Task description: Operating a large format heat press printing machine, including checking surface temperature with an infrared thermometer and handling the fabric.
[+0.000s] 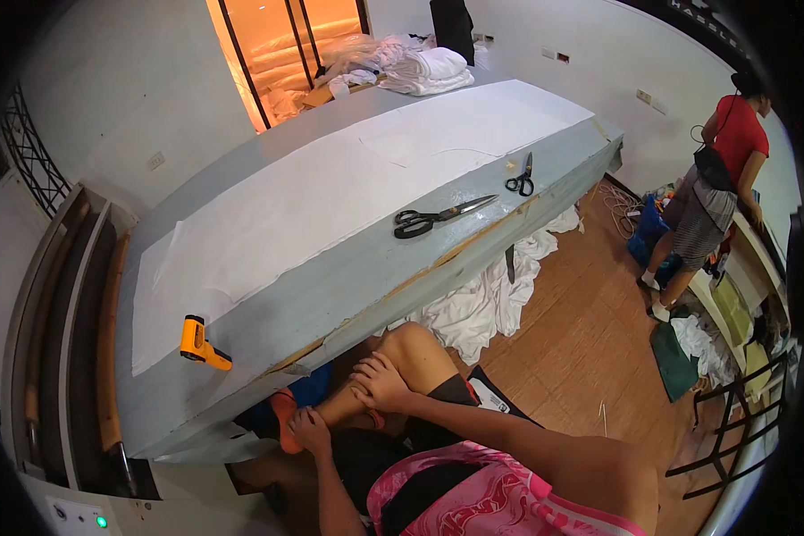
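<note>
My right hand (380,382) lies across the shin of my bent bare leg (415,357), fingers apart and curved over the skin. Lower down, my left hand (311,431) rests at the ankle, its fingers spread there; I see no tool in either hand. The foot wears an orange sock (284,415). Beside my leg stands a long grey table (277,335) with white fabric (357,192) spread flat along it. On its near side lie large black-handled scissors (438,217), smaller scissors (521,179) and a yellow-orange infrared thermometer gun (204,344).
Folded white cloth (429,71) is stacked at the table's far end. White fabric (478,308) lies heaped beneath the table edge. At the right, a person in a red top (737,143) bends over a cluttered shelf (759,259). A black metal rack (732,429) stands nearer.
</note>
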Demonstrator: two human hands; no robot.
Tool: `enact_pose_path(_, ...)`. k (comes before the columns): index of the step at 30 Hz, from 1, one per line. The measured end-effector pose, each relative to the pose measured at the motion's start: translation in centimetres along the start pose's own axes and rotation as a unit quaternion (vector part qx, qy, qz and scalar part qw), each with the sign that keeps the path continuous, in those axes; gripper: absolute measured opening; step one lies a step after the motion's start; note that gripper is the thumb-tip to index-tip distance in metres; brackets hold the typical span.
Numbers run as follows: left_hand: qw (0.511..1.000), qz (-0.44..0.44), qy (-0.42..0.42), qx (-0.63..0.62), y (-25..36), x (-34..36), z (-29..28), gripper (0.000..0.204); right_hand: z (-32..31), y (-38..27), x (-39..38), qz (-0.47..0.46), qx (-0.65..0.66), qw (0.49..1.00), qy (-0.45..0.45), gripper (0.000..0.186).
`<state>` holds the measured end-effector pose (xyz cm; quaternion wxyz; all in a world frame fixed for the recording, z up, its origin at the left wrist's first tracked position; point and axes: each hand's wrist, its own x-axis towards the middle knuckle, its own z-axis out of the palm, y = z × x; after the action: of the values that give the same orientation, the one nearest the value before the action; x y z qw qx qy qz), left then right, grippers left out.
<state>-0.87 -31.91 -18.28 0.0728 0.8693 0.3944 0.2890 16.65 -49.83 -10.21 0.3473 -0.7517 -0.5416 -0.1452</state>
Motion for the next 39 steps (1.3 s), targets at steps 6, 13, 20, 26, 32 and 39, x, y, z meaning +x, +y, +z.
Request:
enact_pose_path(6, 1.0, -0.006, 0.002, -0.01, 0.4, 0.0, -0.3, 0.03, 0.1, -0.1, 0.0, -0.001, -0.003, 1.0, 0.008, 0.034)
enact_pose_path(13, 0.999, 0.016, 0.042, 0.0, -0.4, 0.2, 0.0, 0.025, 0.6, -0.2, 0.3, -0.003, -0.004, 1.0, -0.001, 0.035)
enact_pose_path(20, 0.998, 0.014, -0.002, -0.062, -0.7, 0.5, 1.5, 0.024, 0.4, 2.3, -1.0, -0.011, -0.03, 0.995, -0.095, 0.057)
enact_pose_path(26, 0.998, -0.001, -0.055, 0.039, -1.3, 3.2, -1.0, 0.035, -0.3, 2.8, -1.0, -0.077, 0.024, 0.976, -0.203, 0.081)
enact_pose_path(32, 0.969, 0.038, -0.233, 0.074, 0.5, 5.3, 0.3, 0.047, -3.7, 4.4, -1.5, -0.095, -0.005, 0.95, -0.299, 0.092)
enact_pose_path(39, 0.989, 0.017, -0.147, -0.023, 0.0, 3.0, -0.2, 0.044, -14.9, 4.3, 6.7, -0.111, 0.206, 0.924, -0.303, 0.041)
